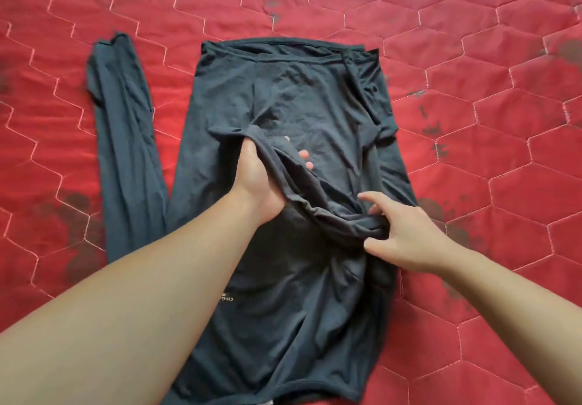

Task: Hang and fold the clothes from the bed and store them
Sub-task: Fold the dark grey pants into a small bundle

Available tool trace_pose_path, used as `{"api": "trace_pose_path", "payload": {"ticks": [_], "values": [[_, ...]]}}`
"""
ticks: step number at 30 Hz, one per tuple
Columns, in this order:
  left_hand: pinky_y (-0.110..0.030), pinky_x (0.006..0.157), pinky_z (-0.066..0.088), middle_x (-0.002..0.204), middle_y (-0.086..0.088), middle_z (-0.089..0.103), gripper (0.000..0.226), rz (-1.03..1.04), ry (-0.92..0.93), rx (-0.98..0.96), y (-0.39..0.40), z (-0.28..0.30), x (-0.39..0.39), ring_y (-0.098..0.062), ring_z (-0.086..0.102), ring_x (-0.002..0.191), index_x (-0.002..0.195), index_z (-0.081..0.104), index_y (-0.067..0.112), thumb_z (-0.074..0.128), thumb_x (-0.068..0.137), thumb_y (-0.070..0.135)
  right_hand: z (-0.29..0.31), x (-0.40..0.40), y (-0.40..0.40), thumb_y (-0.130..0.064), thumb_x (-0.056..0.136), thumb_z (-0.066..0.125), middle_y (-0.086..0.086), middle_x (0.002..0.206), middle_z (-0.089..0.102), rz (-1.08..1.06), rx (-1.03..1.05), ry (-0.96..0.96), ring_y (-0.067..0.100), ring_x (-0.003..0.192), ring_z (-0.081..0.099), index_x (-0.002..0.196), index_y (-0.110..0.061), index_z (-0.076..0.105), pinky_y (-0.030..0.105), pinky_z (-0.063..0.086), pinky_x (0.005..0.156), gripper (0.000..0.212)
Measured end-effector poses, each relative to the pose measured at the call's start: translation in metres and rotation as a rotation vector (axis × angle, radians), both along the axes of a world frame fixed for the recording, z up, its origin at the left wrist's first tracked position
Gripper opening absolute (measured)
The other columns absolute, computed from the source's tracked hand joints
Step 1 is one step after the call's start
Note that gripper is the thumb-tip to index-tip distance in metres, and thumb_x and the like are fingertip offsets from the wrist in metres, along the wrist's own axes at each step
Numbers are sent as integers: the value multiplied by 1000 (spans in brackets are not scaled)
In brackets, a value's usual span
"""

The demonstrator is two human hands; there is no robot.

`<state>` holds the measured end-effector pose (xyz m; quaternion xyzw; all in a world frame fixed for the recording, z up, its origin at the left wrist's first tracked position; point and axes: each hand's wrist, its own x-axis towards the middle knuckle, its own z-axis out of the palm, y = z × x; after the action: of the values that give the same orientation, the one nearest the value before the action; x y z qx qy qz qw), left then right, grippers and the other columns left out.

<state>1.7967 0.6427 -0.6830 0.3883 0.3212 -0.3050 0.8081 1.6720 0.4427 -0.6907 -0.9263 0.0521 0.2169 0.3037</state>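
A dark slate-blue long-sleeved shirt (302,96) lies spread flat on the bed, filling the middle of the view from 12 o'clock down to 6 o'clock, hem at the far end and a small white print near the lower centre. One sleeve (126,140) stretches out straight beside the body at about 9 o'clock, just touching it lower down. The other sleeve is bunched across the shirt's middle. The left hand (256,181) has its grip closed around the far end of that bunched fabric, fingertips showing past the fold. The right hand (406,234), at about 4 o'clock from centre, pinches the near end of the same roll between thumb and curled fingers, the index finger held straight. Both bare forearms reach in from the lower corners. The bed (472,58) carries a red quilted cover stitched in pale hexagons, with dark blotchy floral patches scattered across it, and it fills the view to every edge.
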Motion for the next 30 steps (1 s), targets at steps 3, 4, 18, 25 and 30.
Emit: {"api": "trace_pose_path", "payload": {"ticks": [3,4,18,25,30], "values": [[-52,96,44,119,-24,62,62,23,-42,-29,-12,14,11,-40,60,111,129,54,14,23,97,57,0,2,-19,-32,60,56,-5,62,51,28,129,214,12,59,46,77,-24,60,32,40,60,19],[-51,98,44,120,-24,62,59,33,-60,-24,-17,18,16,-40,60,111,129,54,13,23,97,53,4,3,-26,-30,58,56,-3,57,45,13,199,320,12,55,41,68,-17,57,31,34,55,16],[-30,62,56,82,-8,59,28,-152,-96,375,-62,1,20,-18,67,66,117,49,1,36,93,-6,7,-10,-38,-68,56,74,6,90,72,580,-466,1095,23,86,70,111,-17,66,32,53,91,75],[-34,71,55,119,-2,61,49,-287,-230,220,-58,7,33,-19,63,97,125,46,32,38,93,-4,17,34,-25,-73,68,64,0,60,63,255,-202,570,16,53,57,70,-13,63,25,43,55,60],[-49,104,42,117,6,63,79,-324,-293,232,-47,-5,38,-21,63,110,147,24,44,38,90,-8,-6,75,5,-67,73,66,-5,93,65,-276,74,70,15,89,60,98,-20,64,28,44,75,53]]}}
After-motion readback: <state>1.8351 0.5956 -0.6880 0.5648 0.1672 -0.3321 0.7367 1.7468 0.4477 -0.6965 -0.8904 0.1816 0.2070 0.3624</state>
